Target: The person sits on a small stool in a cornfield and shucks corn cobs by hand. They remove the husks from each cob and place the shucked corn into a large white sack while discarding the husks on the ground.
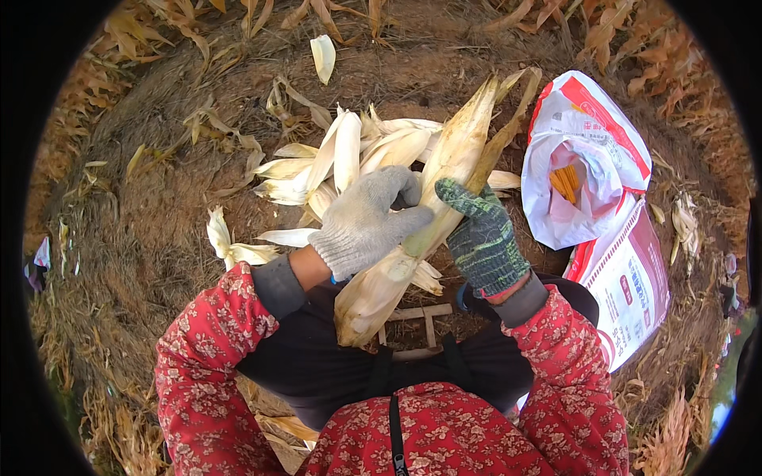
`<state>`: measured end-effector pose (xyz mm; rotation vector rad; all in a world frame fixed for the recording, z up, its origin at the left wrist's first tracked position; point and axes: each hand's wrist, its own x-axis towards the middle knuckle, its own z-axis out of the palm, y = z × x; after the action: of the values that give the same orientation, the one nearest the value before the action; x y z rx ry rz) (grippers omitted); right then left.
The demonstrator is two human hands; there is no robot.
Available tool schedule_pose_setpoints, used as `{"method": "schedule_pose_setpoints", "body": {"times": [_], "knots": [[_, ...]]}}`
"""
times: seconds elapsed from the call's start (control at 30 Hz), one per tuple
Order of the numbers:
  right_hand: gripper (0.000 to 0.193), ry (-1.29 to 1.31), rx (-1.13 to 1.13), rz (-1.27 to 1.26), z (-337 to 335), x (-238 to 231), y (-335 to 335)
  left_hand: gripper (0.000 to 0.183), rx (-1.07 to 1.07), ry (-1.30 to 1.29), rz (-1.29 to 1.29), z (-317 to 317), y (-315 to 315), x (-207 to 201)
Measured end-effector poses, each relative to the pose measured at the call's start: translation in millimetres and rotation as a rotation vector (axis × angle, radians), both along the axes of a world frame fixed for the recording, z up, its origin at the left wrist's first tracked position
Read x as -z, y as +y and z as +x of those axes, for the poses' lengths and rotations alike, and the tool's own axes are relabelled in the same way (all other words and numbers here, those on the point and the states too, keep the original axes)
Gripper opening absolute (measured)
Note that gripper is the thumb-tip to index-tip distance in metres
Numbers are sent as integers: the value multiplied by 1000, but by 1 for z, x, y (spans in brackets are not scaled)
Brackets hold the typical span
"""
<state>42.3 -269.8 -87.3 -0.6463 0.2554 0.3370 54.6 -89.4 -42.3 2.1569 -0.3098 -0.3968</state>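
Observation:
Between my hands, slanting from upper right to lower left, is a long ear of corn point(458, 143) in dry, pale husk. No kernels show on it. A broad husk flap point(371, 300) hangs from its lower end above my lap. My left hand point(371, 218), in a grey-white knit glove, is closed with thumb and fingers at the ear's lower part. My right hand point(486, 242), in a dark green patterned glove, grips its right side, thumb across the husk. Beyond my hands lies a pile of pale husks point(347, 151); whether any hold ears is unclear.
At right, an open white-and-red sack point(548, 198) has yellow corn point(564, 183) inside. Another printed sack point(627, 293) lies flat below it. A small wooden frame point(429, 312) is between my legs. Dry stalks point(135, 32) border the straw-strewn soil point(159, 206).

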Motion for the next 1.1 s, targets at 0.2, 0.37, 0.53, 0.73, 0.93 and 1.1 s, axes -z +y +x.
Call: {"method": "schedule_pose_setpoints", "body": {"times": [0.2, 0.37, 0.53, 0.73, 0.93, 1.1], "knots": [[31, 19, -30, 1, -2, -4, -4, 19, 5, 106, 19, 4, -1, -5], [28, 27, -16, 42, -1, -12, -11, 17, -40, 148, -27, 14, 12, -2], [33, 22, -22, 284, 7, -15, -12, 18, -110, 196, -165, 19, 18, -3], [41, 129, -4, 183, 10, -15, 2, 33, -45, 91, -161, 8, 4, 1], [47, 118, -56, 198, 9, -8, 10, 50, -4, -224, 198, 0, -13, 0], [45, 147, -21, 220, 11, -7, 12, 36, -39, 175, -10, 20, 1, -17]]}}
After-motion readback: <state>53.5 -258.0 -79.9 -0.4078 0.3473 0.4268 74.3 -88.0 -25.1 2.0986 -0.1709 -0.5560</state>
